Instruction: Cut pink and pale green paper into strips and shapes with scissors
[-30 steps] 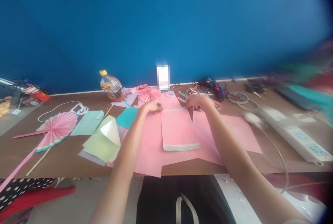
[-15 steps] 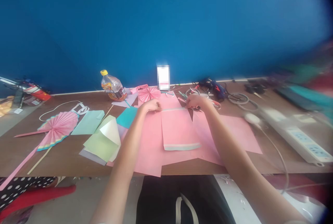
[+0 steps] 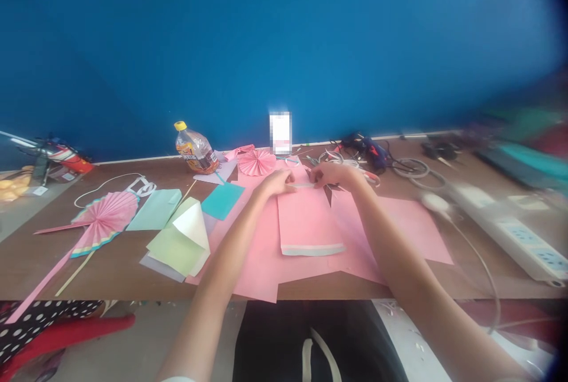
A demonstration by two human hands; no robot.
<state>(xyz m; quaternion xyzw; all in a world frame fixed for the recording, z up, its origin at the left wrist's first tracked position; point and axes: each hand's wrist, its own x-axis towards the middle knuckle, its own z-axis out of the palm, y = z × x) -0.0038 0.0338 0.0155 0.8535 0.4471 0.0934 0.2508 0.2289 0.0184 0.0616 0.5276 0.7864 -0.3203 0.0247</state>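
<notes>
Pink sheet (image 3: 308, 222) lies over larger pink paper (image 3: 261, 252) around the middle of the tabletop (image 3: 115, 278), its pale-edged near end set back from the front edge. It looks flat and smooth, slightly wider at the near end, with another pale band across its far end. Both forearms reach in from the front edge, angled inward, wrists bent. The left hand (image 3: 279, 182) and right hand (image 3: 326, 175) touch the far band near its two ends, slightly apart, fingers curled down; whether either pinches the paper cannot be told. Toward the back edge, left of the hands, a tilted yellow-capped bottle (image 3: 197, 151) has an orange-and-dark label, its lettering too blurred to read.
</notes>
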